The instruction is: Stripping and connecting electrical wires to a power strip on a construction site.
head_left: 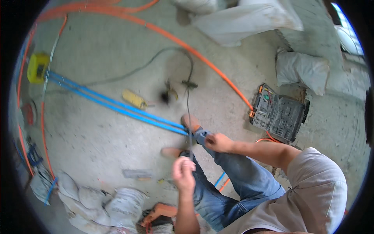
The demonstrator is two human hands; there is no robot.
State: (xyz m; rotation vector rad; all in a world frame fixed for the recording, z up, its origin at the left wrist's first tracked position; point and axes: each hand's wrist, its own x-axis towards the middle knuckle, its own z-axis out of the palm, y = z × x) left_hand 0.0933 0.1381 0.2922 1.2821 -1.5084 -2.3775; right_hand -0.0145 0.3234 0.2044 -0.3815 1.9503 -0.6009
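Observation:
My left hand (183,172) is closed in front of my legs, its fingers pinching the lower end of a thin dark grey cable (188,105). From there the cable runs up past my shoes, through or behind a small dark green piece (189,84), and loops away to the left over the floor. My right hand (218,142) is curled beside my knee, just right of the cable; whatever is in its fingers, if anything, is hidden. Two blue pipes (128,110) lie side by side, their near ends by my shoes.
Orange conduit (206,60) curves across the floor toward an open tool case (278,113) at right. A yellow tool (133,99), blurred black tool (168,94) and yellow box (37,68) lie around. White sacks (249,23) stand at the back; more sacks (124,206) at lower left.

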